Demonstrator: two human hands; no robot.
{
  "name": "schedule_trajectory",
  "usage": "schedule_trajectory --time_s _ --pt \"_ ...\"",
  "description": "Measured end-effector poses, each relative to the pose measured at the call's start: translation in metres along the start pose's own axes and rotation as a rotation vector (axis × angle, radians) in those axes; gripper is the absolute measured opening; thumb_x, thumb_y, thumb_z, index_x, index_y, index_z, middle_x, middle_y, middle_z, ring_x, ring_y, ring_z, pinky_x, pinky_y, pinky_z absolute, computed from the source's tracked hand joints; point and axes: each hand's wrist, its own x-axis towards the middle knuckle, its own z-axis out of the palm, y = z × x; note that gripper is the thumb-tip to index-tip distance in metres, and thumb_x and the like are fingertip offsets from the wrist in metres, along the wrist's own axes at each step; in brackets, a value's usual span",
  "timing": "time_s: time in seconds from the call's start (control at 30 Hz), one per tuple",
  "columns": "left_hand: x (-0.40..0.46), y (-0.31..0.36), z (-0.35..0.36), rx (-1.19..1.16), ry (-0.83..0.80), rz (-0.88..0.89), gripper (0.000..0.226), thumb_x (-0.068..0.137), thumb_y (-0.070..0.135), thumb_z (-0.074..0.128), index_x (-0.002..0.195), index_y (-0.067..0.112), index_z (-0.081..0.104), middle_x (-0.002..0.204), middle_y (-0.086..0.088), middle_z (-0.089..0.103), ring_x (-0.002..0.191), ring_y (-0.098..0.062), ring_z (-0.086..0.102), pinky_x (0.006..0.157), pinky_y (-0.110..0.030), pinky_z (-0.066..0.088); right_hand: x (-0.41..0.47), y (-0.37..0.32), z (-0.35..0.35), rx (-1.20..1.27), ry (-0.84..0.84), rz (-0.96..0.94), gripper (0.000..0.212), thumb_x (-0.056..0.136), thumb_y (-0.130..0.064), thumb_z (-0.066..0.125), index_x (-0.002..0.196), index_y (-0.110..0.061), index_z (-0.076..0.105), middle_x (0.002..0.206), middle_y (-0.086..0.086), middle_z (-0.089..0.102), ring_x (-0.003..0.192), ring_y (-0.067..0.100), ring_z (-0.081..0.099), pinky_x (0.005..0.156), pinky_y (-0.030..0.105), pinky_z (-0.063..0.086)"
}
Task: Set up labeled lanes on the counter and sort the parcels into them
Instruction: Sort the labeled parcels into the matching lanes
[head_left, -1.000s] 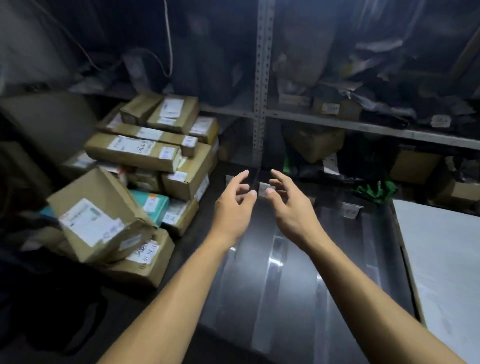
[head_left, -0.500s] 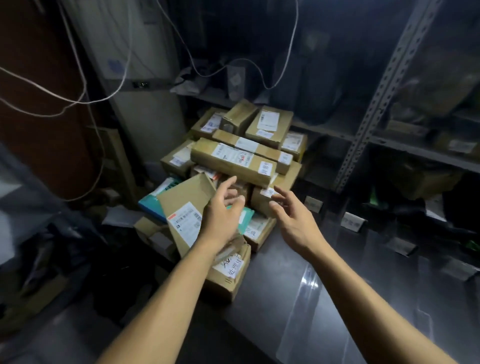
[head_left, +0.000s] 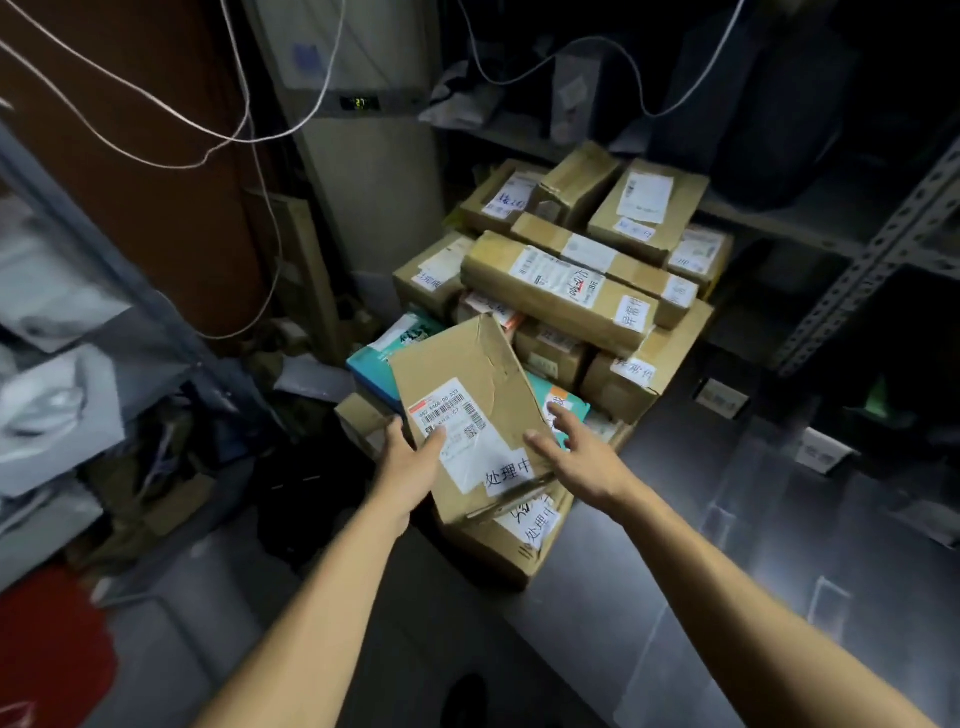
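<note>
Barely started: brown cardboard parcels (head_left: 558, 291) heaped unsorted at the dark counter's (head_left: 675, 597) left end, small label cards (head_left: 721, 399) set along its back. Gripping the tilted, creased brown carton (head_left: 467, 395) atop the heap with left hand (head_left: 410, 457); right hand (head_left: 576, 452) open-fingered against its edge.

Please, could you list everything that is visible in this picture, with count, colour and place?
tilted parcel: one, brown cardboard, white labels, front of the pile, leaning
other cardboard parcels: about a dozen, brown, stacked behind and under it on the counter's left end
teal packages: two partly hidden, teal and white, under the tilted parcel
counter: one, dark and glossy, lower right
small label cards: several, pale, along the counter's far side
metal shelving: grey, right and behind
cables: several, white, hanging upper left
left hand: grips the tilted parcel's left lower edge
right hand: fingers spread at its right edge
</note>
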Motion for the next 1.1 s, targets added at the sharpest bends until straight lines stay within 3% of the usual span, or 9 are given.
schedule_trajectory --time_s 0.07,0.13,0.3,0.5,0.63,0.77,0.87,0.97,1.1 --pt "0.003 -0.005 0.004 -0.027 -0.056 -0.022 0.037 0.093 0.038 0.063 0.123 0.020 0.052 0.120 0.000 0.066 0.109 -0.019 0.063 0.098 -0.044 0.051 0.003 0.003 0.007 0.025 -0.023 0.025 0.076 0.094 -0.054 0.056 0.158 -0.029 0.022 0.155 -0.003 0.041 0.136 0.018 0.047 0.116 0.037 0.036" --pt "0.004 -0.005 0.006 -0.015 -0.044 0.014 0.024 0.096 0.032 0.060 0.116 0.020 0.054 0.116 0.000 0.066 0.105 -0.020 0.063 0.096 -0.046 0.052 0.003 0.004 0.013 0.027 0.021 0.027 0.071 0.097 -0.047 0.056 0.157 -0.030 0.025 0.151 -0.004 0.047 0.131 0.016 0.051 0.113 0.036 0.039" --pt "0.000 0.008 -0.006 0.005 -0.013 0.140 0.027 0.095 0.032 0.062 0.119 0.023 0.057 0.114 0.001 0.066 0.104 -0.019 0.063 0.093 -0.049 0.053 -0.015 -0.002 0.024 0.100 0.149 0.008 0.039 0.097 -0.032 0.057 0.134 -0.040 0.051 0.124 -0.016 0.064 0.113 0.009 0.061 0.096 0.028 0.047" --pt "-0.014 0.031 -0.018 0.060 -0.112 0.294 0.013 0.092 0.036 0.063 0.098 0.045 0.055 0.104 0.016 0.065 0.104 -0.016 0.063 0.095 -0.048 0.051 -0.054 0.000 0.034 0.279 0.253 -0.016 0.042 0.096 -0.038 0.057 0.137 -0.040 0.052 0.119 -0.020 0.069 0.109 0.001 0.064 0.100 0.036 0.051" --pt "-0.024 0.052 -0.010 0.096 -0.187 0.404 0.023 0.082 0.051 0.058 0.104 0.052 0.057 0.115 0.008 0.066 0.107 -0.013 0.062 0.095 -0.043 0.052 -0.078 -0.004 0.025 0.336 0.369 -0.045 0.038 0.101 -0.027 0.056 0.135 -0.043 0.053 0.112 -0.024 0.070 0.103 -0.002 0.066 0.088 0.027 0.051" --pt "-0.036 0.077 0.012 0.079 -0.304 0.469 0.026 0.091 0.035 0.064 0.117 0.033 0.060 0.116 0.005 0.067 0.108 -0.014 0.063 0.095 -0.043 0.052 -0.103 -0.005 0.006 0.374 0.503 -0.047 0.033 0.101 -0.030 0.055 0.129 -0.046 0.056 0.112 -0.023 0.071 0.103 -0.002 0.066 0.090 0.030 0.049" --pt "-0.048 0.091 0.036 0.060 -0.407 0.468 0.041 0.090 0.029 0.067 0.128 0.027 0.053 0.118 0.008 0.064 0.111 -0.014 0.060 0.097 -0.041 0.051 -0.125 0.002 -0.009 0.387 0.630 -0.008 0.027 0.101 -0.031 0.055 0.125 -0.043 0.060 0.101 -0.024 0.072 0.087 -0.007 0.063 0.082 0.027 0.047" --pt "-0.062 0.102 0.066 0.077 -0.513 0.462 0.036 0.090 0.023 0.067 0.120 0.031 0.048 0.105 0.018 0.062 0.104 -0.011 0.062 0.092 -0.036 0.051 -0.143 0.013 -0.024 0.446 0.751 0.039 0.022 0.098 -0.038 0.057 0.119 -0.041 0.063 0.105 -0.019 0.073 0.092 0.000 0.067 0.083 0.032 0.053" --pt "-0.070 0.111 0.108 0.123 -0.606 0.481 0.034 0.090 0.019 0.066 0.122 0.025 0.056 0.109 0.012 0.066 0.101 -0.008 0.063 0.093 -0.031 0.050 -0.150 0.033 -0.048 0.505 0.842 0.111 0.022 0.100 -0.028 0.056 0.118 -0.037 0.066 0.104 -0.014 0.075 0.091 0.010 0.071 0.076 0.038 0.057"
